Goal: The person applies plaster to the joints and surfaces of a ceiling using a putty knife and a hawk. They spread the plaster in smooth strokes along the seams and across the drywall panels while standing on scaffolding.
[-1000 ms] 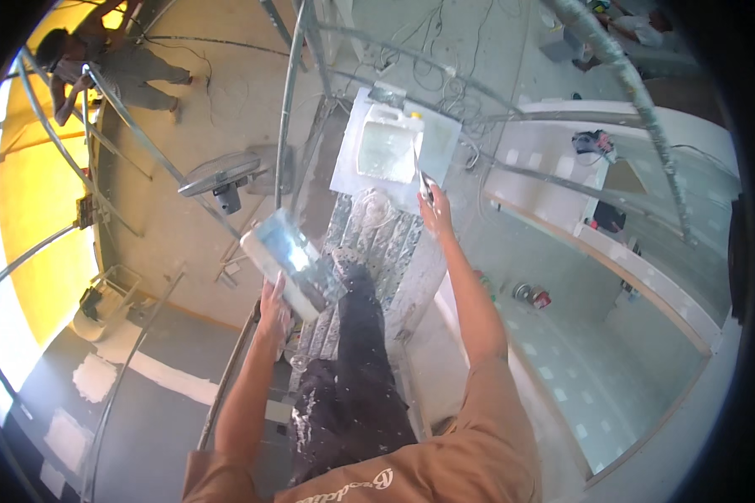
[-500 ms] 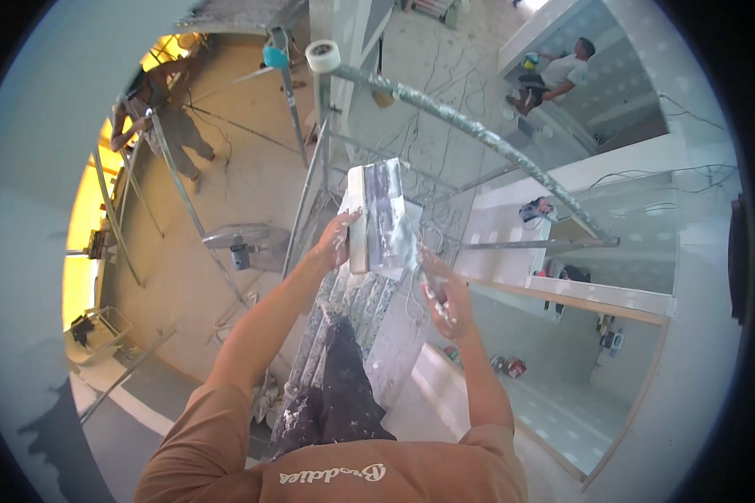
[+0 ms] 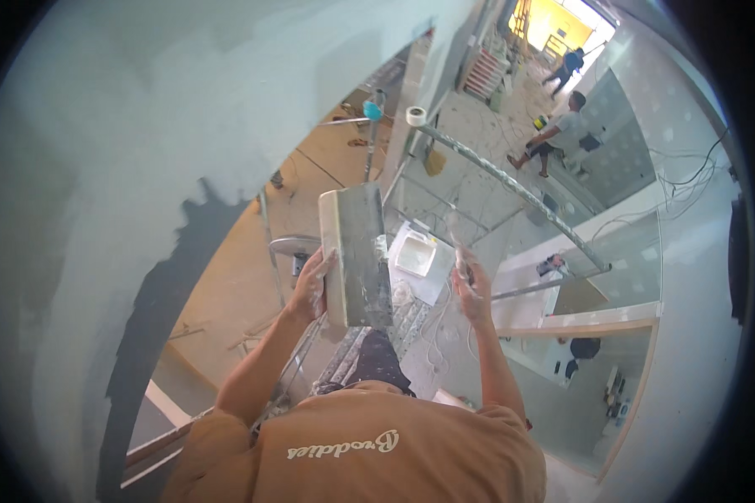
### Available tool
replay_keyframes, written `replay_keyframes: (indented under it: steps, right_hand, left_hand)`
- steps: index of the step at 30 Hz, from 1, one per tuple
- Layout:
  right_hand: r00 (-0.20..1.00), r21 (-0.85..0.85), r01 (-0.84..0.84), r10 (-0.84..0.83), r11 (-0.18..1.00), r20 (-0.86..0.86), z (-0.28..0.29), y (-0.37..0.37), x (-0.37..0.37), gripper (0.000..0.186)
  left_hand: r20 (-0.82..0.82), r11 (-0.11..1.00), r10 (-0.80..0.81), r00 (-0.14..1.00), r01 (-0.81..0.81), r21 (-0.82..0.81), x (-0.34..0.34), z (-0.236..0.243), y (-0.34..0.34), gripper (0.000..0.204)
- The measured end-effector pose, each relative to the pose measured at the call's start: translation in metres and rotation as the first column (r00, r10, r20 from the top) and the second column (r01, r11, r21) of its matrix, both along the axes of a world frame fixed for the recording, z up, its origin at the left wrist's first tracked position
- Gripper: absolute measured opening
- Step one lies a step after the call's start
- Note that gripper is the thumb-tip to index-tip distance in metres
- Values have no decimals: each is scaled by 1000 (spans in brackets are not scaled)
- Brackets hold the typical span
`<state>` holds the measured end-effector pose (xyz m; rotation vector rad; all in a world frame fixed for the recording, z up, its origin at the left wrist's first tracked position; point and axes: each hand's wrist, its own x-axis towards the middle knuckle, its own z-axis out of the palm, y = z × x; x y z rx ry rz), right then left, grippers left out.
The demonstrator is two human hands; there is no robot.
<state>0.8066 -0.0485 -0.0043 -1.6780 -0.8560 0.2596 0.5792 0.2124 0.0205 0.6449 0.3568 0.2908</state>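
Observation:
My left hand (image 3: 312, 289) is closed on the pale back edge of a wide plastering blade (image 3: 362, 260), held upright before my chest. Its grey metal face carries a few smears of white compound near the right edge. Off to the right, my right hand (image 3: 474, 292) grips a small filling knife (image 3: 455, 228) coated in white, apart from the wide blade. White compound sticks to the fingers of both hands. Between them and lower down sits a white tub (image 3: 415, 254) on a pale board.
A plastered wall (image 3: 143, 126) with a ragged dark-grey uncoated patch (image 3: 164, 293) rises on my left. Scaffold planks (image 3: 407, 323) lie below me; a guard rail (image 3: 512, 180) slants across the right. Cables (image 3: 688, 184) hang at the right wall. A person (image 3: 554, 130) walks beyond.
The view has swung, bringing the left wall in. My right hand and the filling knife have moved away from the wide blade, whose face now carries less white compound.

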Motion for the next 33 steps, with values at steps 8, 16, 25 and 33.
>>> replay_keyframes:
  steps: [8,16,25,33]
  right_hand:
    - [402,353,-88,358,931,-843,68,-43,-179,56]
    - [321,452,-359,563,816,-762,95,18,-264,52]
    - [208,633,-429,752,645,-625,141,91,-295,61]
    - [607,826,-285,759,486,-238,258,183,-317,49]
  left_hand:
    - [107,504,575,811,-454,735,-149,27,-39,41]
    - [239,239,613,753,-465,852,-248,93,-62,42]
    - [365,-149,690,625,-371,917,-302,100,-60,47]
    - [258,-20,795,549,-402,915,-325,85,-83,40]
